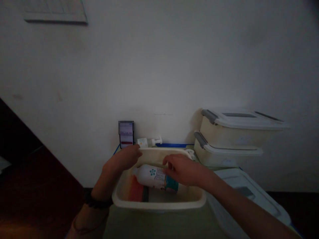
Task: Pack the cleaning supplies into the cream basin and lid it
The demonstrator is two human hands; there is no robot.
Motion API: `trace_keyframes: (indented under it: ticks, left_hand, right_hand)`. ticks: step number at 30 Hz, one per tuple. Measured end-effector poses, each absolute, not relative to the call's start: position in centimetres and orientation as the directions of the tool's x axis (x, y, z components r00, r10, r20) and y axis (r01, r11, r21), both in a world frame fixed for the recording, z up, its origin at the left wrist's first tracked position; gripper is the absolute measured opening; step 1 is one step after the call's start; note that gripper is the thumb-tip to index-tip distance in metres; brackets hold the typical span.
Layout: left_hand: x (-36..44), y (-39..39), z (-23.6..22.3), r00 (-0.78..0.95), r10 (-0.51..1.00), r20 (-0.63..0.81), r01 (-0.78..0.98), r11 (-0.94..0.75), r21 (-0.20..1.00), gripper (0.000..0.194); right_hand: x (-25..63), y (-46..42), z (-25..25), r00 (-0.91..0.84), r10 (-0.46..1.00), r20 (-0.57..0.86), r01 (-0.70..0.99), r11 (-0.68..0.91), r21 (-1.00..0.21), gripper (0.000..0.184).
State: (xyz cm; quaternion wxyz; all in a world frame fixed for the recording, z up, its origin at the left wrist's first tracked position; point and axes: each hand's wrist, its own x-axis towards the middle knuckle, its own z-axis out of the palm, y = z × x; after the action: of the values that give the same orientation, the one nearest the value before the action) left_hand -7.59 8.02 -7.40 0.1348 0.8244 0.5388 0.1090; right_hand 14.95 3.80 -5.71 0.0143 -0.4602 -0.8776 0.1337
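An open cream plastic bin is in front of me. In it a white bottle with a teal band lies on its side, its neck end to the left. Beneath that end rests a red-orange sponge with a dark edge. My left hand is closed at the bin's back left rim, most of its fingers hidden. Over the teal end of the bottle is my right hand, its fingers curved and apart, thumb against or just above the bottle. A pump bottle lies behind the bin, near my left fingertips.
A phone leans upright against the wall. Two lidded storage boxes are stacked at the right. A loose white lid lies below them, partly under my right forearm. A white ring-shaped object sits by the bin's back right corner.
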Motion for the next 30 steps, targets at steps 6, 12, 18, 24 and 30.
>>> trace_keyframes:
  ticks: [6, 12, 18, 24, 30]
  left_hand:
    - [-7.2, 8.5, -7.8, 0.44, 0.896, 0.057, 0.842, -0.434, 0.32, 0.025]
    - [-6.5, 9.3, -7.1, 0.49, 0.77, 0.409, 0.67, -0.633, 0.388, 0.025]
    - [-5.7, 8.4, -5.6, 0.297, 0.687, 0.663, 0.523, -0.698, 0.488, 0.021]
    - [-5.2, 7.0, -4.6, 0.263, 0.795, 0.546, 0.749, -0.525, 0.404, 0.036]
    - [-5.1, 6.5, -4.5, 0.298, 0.773, 0.561, 0.757, -0.549, 0.354, 0.03]
  right_hand:
    - [12.6, 5.5, -7.9, -0.625, 0.686, -0.373, 0.776, 0.596, -0.205, 0.056]
    - [13.9, 5.7, -7.3, -0.636, 0.729, -0.254, 0.771, 0.586, -0.248, 0.053]
    - [16.0, 6.4, -6.5, -0.565, 0.825, 0.021, 0.699, 0.492, -0.518, 0.065]
    - [16.5, 5.9, -6.3, -0.534, 0.839, 0.103, 0.638, 0.48, -0.602, 0.064]
    - [16.6, 5.9, -6.4, -0.591, 0.803, 0.082, 0.609, 0.51, -0.607, 0.066]
